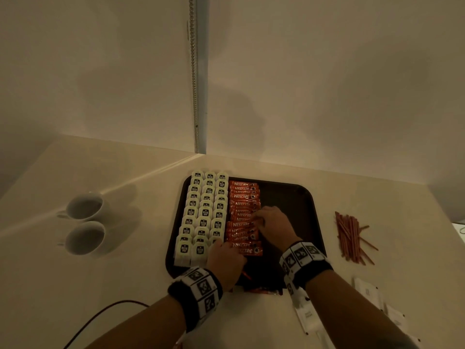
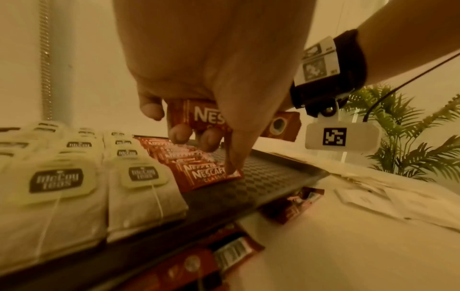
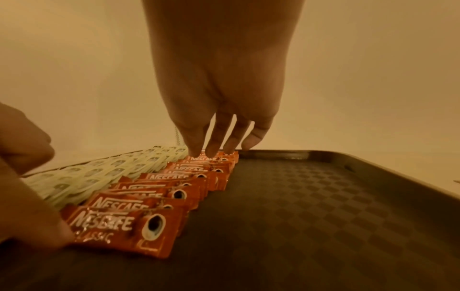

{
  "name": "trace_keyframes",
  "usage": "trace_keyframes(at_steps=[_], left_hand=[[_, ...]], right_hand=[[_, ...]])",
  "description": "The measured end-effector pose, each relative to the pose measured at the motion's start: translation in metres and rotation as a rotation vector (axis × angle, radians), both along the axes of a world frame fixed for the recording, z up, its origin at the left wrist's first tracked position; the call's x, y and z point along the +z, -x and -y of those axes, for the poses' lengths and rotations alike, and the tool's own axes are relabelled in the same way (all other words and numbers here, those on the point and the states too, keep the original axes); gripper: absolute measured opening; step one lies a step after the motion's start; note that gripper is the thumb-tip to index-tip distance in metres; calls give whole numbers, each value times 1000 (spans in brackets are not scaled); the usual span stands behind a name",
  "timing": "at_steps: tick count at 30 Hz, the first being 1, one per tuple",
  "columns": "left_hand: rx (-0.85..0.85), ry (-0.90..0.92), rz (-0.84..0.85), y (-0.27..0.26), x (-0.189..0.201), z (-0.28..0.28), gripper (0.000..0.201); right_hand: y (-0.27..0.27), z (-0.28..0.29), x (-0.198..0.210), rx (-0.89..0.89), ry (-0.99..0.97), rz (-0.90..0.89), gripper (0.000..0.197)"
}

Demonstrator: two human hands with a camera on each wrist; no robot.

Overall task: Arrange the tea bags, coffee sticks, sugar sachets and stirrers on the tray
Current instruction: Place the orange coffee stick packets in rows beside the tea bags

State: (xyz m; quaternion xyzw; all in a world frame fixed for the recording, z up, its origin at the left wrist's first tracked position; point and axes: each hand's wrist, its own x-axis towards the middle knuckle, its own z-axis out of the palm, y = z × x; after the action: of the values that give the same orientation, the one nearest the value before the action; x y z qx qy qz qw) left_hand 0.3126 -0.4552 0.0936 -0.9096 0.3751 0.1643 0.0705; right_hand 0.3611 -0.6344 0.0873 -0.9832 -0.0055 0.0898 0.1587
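From the head view, the tea bags [image 1: 202,212] fill three columns on the left of the tray [image 1: 305,197]; the coffee sticks [image 1: 244,217] form one column beside them. The stirrers [image 1: 352,236] and sugar sachets [image 1: 366,290] lie off the tray (so roughly half seems left). The tray's right part is bare.

From the left wrist, the left hand [image 2: 211,78] grips spare sticks, its thumb pressing the nearest laid stick.

From the right wrist, the right hand [image 3: 219,88] is relaxed, straight fingertips [image 3: 211,151] touching the far sticks near the rim.
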Motion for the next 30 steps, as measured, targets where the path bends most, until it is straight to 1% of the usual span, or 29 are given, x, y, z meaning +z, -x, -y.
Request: trace_keyframes(at_steps=[4, 9, 15, 20, 23, 26, 30], left_hand=[[21, -48, -3, -2, -11, 3, 24], [45, -18, -2, -1, -20, 2, 26], [62, 20, -5, -2, -26, 0, 28], [72, 23, -6, -2, -30, 0, 30], [74, 26, -3, -2, -32, 0, 30], [72, 27, 8, -2, -34, -1, 30], [78, 51, 13, -2, -35, 0, 30]], right_hand=[[-8, -7, -7, 71, 53, -13, 27], [-11, -12, -11, 112, 85, -27, 26], [-8, -8, -11, 94, 103, -69, 24], [-6, -9, -12, 95, 69, -56, 25], [-4, -8, -11, 107, 71, -46, 22], [0, -4, -10, 106, 84, -73, 20], [7, -2, -7, 112, 74, -15, 21]])
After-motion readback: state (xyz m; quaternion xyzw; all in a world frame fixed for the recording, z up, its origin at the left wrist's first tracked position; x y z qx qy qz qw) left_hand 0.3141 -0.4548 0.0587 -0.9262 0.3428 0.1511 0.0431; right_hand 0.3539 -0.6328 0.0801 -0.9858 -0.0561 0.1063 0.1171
